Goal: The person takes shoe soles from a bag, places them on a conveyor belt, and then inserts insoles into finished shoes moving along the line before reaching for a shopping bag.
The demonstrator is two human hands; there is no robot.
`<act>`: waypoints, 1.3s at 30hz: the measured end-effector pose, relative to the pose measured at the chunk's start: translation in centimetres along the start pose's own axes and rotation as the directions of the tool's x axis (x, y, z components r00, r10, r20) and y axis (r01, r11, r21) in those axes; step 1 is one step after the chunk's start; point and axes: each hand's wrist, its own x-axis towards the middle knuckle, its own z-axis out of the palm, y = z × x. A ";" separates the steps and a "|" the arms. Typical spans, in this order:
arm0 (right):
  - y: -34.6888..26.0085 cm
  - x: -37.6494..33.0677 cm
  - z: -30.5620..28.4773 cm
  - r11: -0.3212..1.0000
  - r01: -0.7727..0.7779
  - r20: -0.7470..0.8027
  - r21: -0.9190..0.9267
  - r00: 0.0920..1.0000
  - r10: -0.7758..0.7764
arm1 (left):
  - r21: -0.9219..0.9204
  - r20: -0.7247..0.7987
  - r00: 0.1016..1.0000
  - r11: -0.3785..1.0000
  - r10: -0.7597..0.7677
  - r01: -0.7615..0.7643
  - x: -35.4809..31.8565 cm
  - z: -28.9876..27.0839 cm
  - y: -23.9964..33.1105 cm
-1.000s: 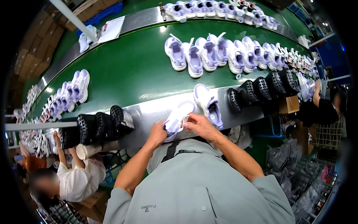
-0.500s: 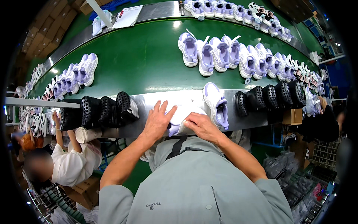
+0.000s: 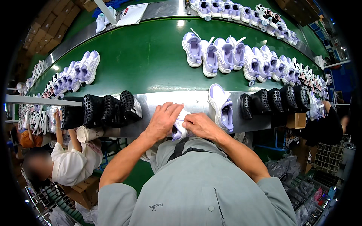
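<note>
A white and lilac sneaker (image 3: 181, 130) is between my hands at the near edge of the metal ledge, close to my waist. My left hand (image 3: 164, 119) wraps over its left side, fingers bent across the top. From the right, my right hand (image 3: 200, 125) closes its thumb and fingers on the upper; the exact part pinched is hidden. Much of the shoe is covered by both hands. Just right of my right hand, another white and lilac sneaker (image 3: 218, 103) rests on the ledge, its opening facing right.
Black perforated shoe-shaped forms (image 3: 111, 110) stand left on the ledge (image 3: 154, 98), more black forms (image 3: 268, 101) right. Rows of sneakers (image 3: 225, 56) line the green belt (image 3: 139, 62). A co-worker in white (image 3: 77, 165) is at left; a dark-sleeved arm (image 3: 327, 120) reaches in at right.
My left hand's spread fingers have drawn together and moved right over the shoe. The shoe has turned, so less of its white surface shows. My right hand stays on it.
</note>
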 end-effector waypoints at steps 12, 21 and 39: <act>3.2 -4.6 -1.9 0.925 -0.362 -0.484 0.112 0.793 0.369 | -0.361 0.078 0.831 0.761 -0.551 0.539 -3.3 6.8 -4.9; 9.6 -6.7 -0.4 0.709 -0.576 -0.398 0.408 0.587 0.705 | -0.079 -0.243 0.936 0.966 -0.256 0.244 4.1 2.9 5.2; 10.7 -7.0 -0.1 0.954 -0.217 -0.791 -0.207 0.611 -0.033 | -0.138 -0.026 0.996 0.987 -0.088 0.083 9.9 8.6 10.4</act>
